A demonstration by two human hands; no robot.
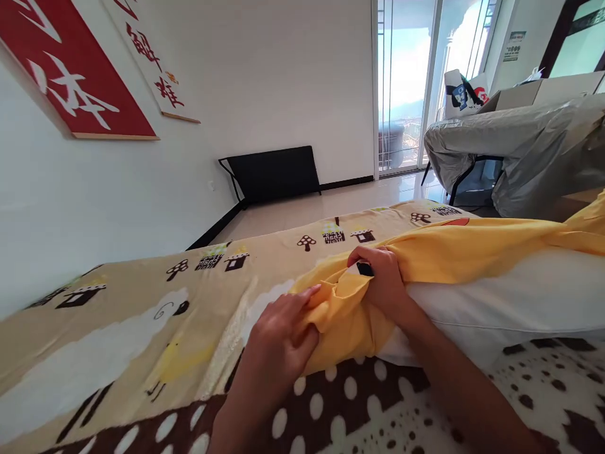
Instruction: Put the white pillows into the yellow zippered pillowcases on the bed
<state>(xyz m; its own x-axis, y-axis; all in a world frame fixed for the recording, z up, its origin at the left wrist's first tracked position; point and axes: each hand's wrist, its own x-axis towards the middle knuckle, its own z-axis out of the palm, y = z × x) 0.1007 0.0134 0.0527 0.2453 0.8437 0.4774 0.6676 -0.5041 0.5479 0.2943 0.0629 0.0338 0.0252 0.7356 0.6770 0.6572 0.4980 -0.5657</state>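
Observation:
A yellow pillowcase (454, 249) lies bunched over a long white pillow (501, 299), which shows bare along its near side. My left hand (283, 334) pinches the gathered near end of the pillowcase between thumb and fingers. Just to its right, my right hand (382, 284) is closed on the same bunched cloth, its fingers partly hidden in the folds. A small black-and-white patch shows on the cloth between the hands. Underneath is a beige blanket (142, 271) printed with sheep, mushrooms and houses, with a brown border of white dots.
Past the bed, a black folded panel on legs (276, 175) leans against the white wall. At the right, a table under grey plastic sheeting (472, 135) carries a cardboard box (562, 90) and a printed bag (460, 94). Sliding glass doors (406, 82) stand behind.

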